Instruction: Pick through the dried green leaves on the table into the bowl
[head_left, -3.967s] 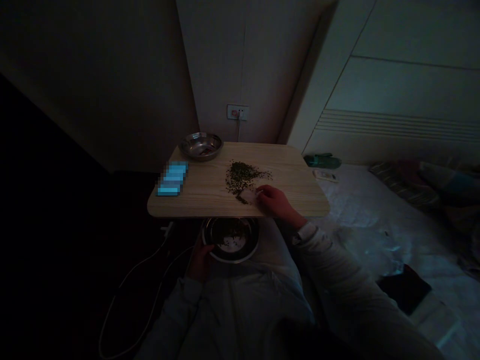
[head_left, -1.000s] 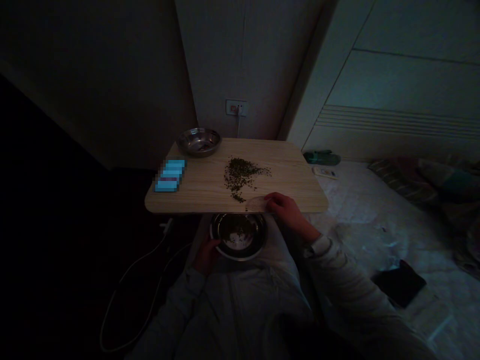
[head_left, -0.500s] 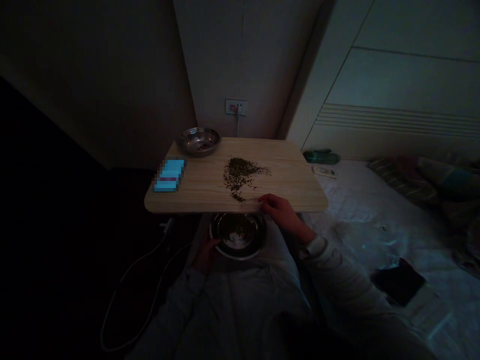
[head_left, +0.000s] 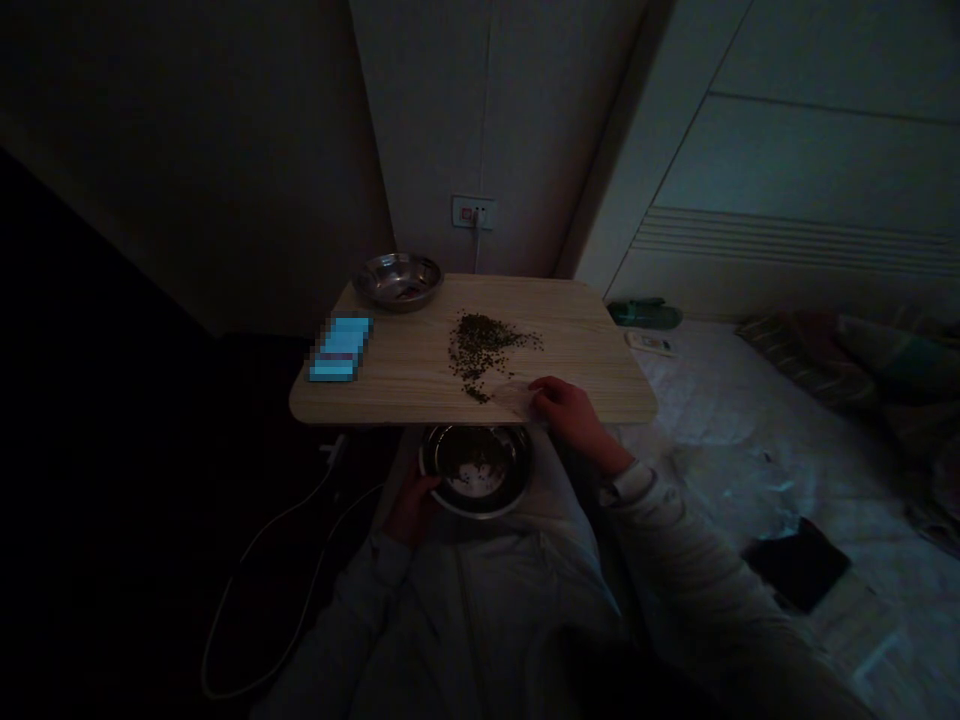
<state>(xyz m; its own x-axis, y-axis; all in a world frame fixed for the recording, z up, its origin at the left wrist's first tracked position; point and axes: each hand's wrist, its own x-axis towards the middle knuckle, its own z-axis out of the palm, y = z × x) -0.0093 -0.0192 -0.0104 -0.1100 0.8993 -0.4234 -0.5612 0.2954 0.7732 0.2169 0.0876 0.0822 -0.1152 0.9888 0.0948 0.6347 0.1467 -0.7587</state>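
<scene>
My left hand (head_left: 414,508) grips the near left rim of a steel bowl (head_left: 512,500), with the thumb over the edge. That bowl sits at my lap, just under the front edge of the small wooden table (head_left: 390,390), and small dark grains lie inside it. On the tabletop, a loose patch of small greenish-brown grains (head_left: 480,340) is spread near the middle. My right hand (head_left: 571,415) is at the table's front edge, right of the grains, its fingers closed on a thin see-through piece (head_left: 514,400), which looks like clear plastic.
A second steel bowl (head_left: 397,285) stands at the table's back left corner, with a phone (head_left: 341,350) in front of it. On the bed to the right lie a green bottle (head_left: 649,314), a remote control (head_left: 649,344) and a dark flat item (head_left: 802,565). A white cable (head_left: 217,620) loops at left.
My right hand has shifted slightly right and away from me, and the clear piece shows more plainly. My left hand and its bowl have stayed put.
</scene>
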